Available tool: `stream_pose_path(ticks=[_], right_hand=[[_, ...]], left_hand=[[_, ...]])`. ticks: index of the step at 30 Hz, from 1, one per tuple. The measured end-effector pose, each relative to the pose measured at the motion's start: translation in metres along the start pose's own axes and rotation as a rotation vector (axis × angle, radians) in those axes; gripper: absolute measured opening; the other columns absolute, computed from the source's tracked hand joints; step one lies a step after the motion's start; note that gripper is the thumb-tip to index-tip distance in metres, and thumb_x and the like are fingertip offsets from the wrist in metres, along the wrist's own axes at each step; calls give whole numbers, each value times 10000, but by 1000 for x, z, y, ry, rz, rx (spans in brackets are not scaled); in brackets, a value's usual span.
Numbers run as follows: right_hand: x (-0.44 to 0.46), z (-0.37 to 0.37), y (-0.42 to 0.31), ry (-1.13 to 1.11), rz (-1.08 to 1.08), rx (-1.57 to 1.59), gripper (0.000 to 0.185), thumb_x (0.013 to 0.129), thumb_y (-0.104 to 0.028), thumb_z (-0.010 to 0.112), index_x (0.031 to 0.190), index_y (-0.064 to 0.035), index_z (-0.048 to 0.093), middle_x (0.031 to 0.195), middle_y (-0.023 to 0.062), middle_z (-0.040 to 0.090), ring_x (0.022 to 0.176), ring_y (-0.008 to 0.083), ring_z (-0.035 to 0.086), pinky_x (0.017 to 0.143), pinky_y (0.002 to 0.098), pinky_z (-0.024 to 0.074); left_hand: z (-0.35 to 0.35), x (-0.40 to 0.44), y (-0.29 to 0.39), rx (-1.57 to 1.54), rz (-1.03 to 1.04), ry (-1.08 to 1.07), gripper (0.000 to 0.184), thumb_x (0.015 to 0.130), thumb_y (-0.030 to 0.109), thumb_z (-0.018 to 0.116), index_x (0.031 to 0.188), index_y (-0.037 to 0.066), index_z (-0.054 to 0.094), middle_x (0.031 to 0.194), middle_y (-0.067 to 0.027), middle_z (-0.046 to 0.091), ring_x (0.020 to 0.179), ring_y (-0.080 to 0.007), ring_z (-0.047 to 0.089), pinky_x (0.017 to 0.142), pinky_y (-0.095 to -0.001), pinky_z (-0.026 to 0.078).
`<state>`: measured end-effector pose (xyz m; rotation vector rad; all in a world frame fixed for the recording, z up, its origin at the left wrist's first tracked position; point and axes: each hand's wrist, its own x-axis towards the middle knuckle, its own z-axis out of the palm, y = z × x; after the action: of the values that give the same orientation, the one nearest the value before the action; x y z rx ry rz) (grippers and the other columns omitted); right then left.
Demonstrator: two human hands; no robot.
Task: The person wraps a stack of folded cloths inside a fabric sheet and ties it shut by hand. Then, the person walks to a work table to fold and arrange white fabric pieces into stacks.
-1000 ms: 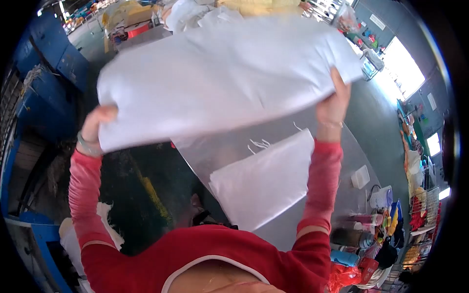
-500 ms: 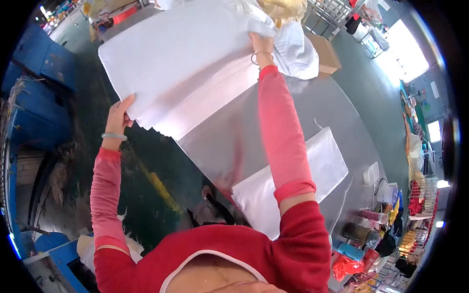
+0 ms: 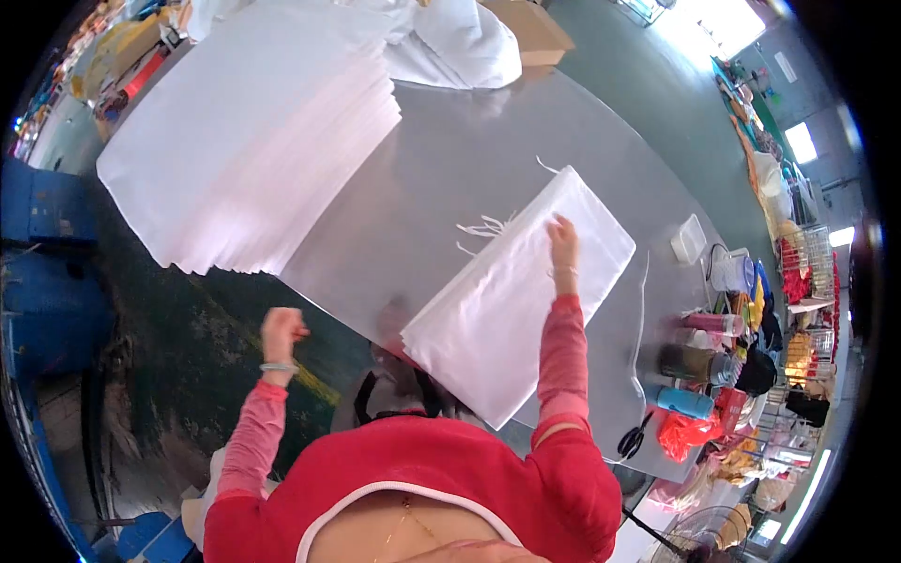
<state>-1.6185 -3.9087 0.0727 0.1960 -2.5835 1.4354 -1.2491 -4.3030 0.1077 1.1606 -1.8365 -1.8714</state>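
A large stack of white fabric sheets (image 3: 253,131) lies at the far left of the metal table, its near edges fanned out. Nearer me lies a smaller stack of folded white fabric (image 3: 516,300), with loose threads at its upper left edge. My right hand (image 3: 563,246) is over the upper part of this smaller stack, fingers bent together; whether they grip a layer is too small to tell. Away from both stacks, my left hand (image 3: 283,328) hangs over the floor beside the table, its fingers curled with nothing visible in them.
On the metal table (image 3: 450,178) are a bundled white cloth (image 3: 455,47), a cardboard box (image 3: 530,33), a clear plastic tray (image 3: 688,240), black scissors (image 3: 634,437), a blue bottle (image 3: 685,403) and a red bag (image 3: 688,433). Blue machinery (image 3: 56,305) stands at the left.
The sheet both hands carried now lies on the far stack, released. My left hand has drawn back toward me. My right hand has moved from the far stack to the nearer one.
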Motion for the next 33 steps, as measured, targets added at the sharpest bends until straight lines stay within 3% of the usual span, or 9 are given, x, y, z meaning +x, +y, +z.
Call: stream_pose_path(ticks=[4, 6, 7, 9, 12, 20, 24, 30, 33], right_hand=[[-66, -121, 63, 388, 100, -624, 381, 670, -194, 660, 979, -1, 549, 879, 134, 584, 735, 248, 559, 653, 328, 448], [-81, -138, 72, 281, 611, -223, 424, 666, -221, 674, 991, 10, 532, 856, 126, 584, 727, 241, 566, 637, 325, 454], [-84, -143, 77, 217, 857, -11, 446, 663, -234, 682, 997, 15, 523, 845, 122, 584, 722, 237, 570, 629, 324, 457], [-87, -140, 102, -2, 772, 95, 480, 673, -257, 676, 1031, -10, 473, 842, 97, 552, 690, 197, 564, 527, 315, 461], [-82, -133, 143, -87, 647, 119, 481, 656, -193, 685, 1015, 10, 436, 862, 108, 535, 685, 192, 560, 529, 307, 478], [-71, -55, 77, -155, 433, 83, 566, 615, -197, 717, 1023, 38, 403, 997, 156, 514, 815, 215, 548, 677, 315, 464], [-62, 8, -6, -282, 541, 178, 617, 606, -186, 717, 1061, 29, 361, 989, 159, 510, 831, 233, 547, 698, 315, 471], [-51, 102, -72, -369, 516, 190, 615, 618, -198, 712, 1053, 33, 344, 1017, 175, 491, 848, 265, 545, 684, 351, 489], [-47, 136, -74, -360, 415, -191, 667, 658, -309, 673, 1138, 2, 330, 1136, 210, 415, 1016, 313, 461, 828, 429, 411]], left_hand=[[93, -33, -57, 139, -113, -524, 497, 701, 290, 668, 1095, 63, 465, 1066, -144, 491, 887, -193, 526, 702, -290, 448], [135, -51, -31, 139, -290, -601, 604, 655, 288, 706, 1136, 47, 432, 1146, -183, 416, 962, -249, 478, 769, -335, 430], [147, -51, -39, 291, -136, -552, 625, 628, 295, 723, 1124, 47, 436, 1099, -179, 439, 936, -250, 489, 765, -335, 433], [168, -41, -69, 591, 174, -445, 666, 574, 309, 757, 1100, 47, 445, 1005, -170, 486, 884, -251, 510, 756, -335, 439], [171, -31, -79, 474, 172, -458, 629, 541, 260, 764, 1046, 35, 463, 965, -163, 499, 862, -257, 514, 735, -336, 439], [112, -15, -74, 372, 72, -240, 545, 529, 197, 758, 973, 17, 499, 871, -95, 540, 746, -174, 513, 677, -290, 435], [58, 17, -63, 411, 122, -21, 476, 555, 112, 736, 965, 4, 518, 749, -31, 521, 662, -116, 471, 584, -240, 410], [-2, 83, -78, 138, 304, 386, 416, 652, 156, 687, 996, 10, 505, 894, -70, 563, 791, -154, 529, 701, -270, 426], [-16, 80, -69, 17, 323, 432, 335, 725, 111, 616, 1019, 10, 491, 1002, -92, 530, 891, -185, 529, 767, -281, 422]])
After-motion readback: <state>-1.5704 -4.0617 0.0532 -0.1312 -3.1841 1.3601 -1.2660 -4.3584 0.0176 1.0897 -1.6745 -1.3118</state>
